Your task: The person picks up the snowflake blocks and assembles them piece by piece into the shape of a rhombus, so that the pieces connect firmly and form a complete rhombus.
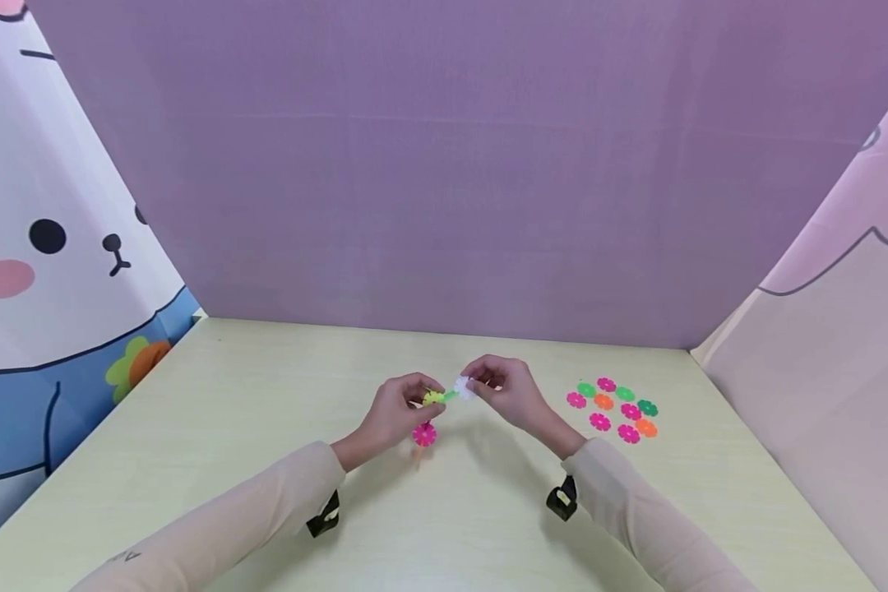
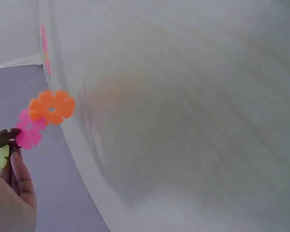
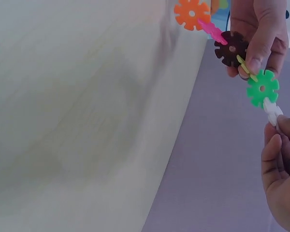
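Above the table, both hands hold a chain of notched plastic flower discs slotted together. My left hand pinches the yellow disc; a dark brown disc, a pink disc and an orange disc hang on from there. Between the hands sits a green disc, joined to the yellow one. At the other end, my right hand pinches a white disc between thumb and fingers. The white disc touches the green one's edge; its slot is partly hidden.
Several loose flower discs, pink, orange and green, lie flat on the pale table to the right, among them an orange disc. A purple backdrop rises behind the table, with printed cloth on both sides.
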Available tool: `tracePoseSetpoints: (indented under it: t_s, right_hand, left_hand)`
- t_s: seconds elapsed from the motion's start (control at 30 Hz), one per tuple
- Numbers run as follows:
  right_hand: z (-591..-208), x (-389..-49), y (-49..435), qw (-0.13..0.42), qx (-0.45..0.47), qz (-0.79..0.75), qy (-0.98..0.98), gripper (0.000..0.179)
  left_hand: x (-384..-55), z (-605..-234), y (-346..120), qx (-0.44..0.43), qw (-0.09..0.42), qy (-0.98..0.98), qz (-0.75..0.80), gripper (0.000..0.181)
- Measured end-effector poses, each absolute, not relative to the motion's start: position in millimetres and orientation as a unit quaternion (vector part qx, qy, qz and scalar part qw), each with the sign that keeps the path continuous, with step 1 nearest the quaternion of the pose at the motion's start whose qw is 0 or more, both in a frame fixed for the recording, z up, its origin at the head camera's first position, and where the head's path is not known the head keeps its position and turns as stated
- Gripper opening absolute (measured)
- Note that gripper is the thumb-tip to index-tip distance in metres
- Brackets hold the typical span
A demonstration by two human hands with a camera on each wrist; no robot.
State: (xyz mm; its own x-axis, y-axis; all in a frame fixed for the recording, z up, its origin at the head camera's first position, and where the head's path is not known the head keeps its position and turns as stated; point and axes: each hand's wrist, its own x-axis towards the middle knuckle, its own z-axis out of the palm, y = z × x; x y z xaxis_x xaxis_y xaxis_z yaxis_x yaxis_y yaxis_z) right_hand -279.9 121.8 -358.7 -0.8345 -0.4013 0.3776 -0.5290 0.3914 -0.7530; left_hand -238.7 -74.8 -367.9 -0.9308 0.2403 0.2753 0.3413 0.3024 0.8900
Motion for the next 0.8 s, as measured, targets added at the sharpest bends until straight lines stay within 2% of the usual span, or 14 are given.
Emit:
tracePoseSetpoints:
  t_s: [0.23, 0.6, 0.8]
  right_hand:
    - [-361, -279, 119, 0.077, 0.29, 0.487, -0.82, 0.008]
    - [-362, -281, 116, 0.079, 0.299, 0.488, -0.816, 0.009]
    - [-361, -279, 113, 0.071, 0.297, 0.489, -0.817, 0.009]
  left_hand:
    - [-256, -390, -77, -0.166, 0.052, -0.805, -0.567, 0.019]
    - [-259, -392, -80, -0.162, 0.053, -0.811, -0.56, 0.013]
    - [-259, -393, -79, -0.163, 0.055, -0.805, -0.568, 0.016]
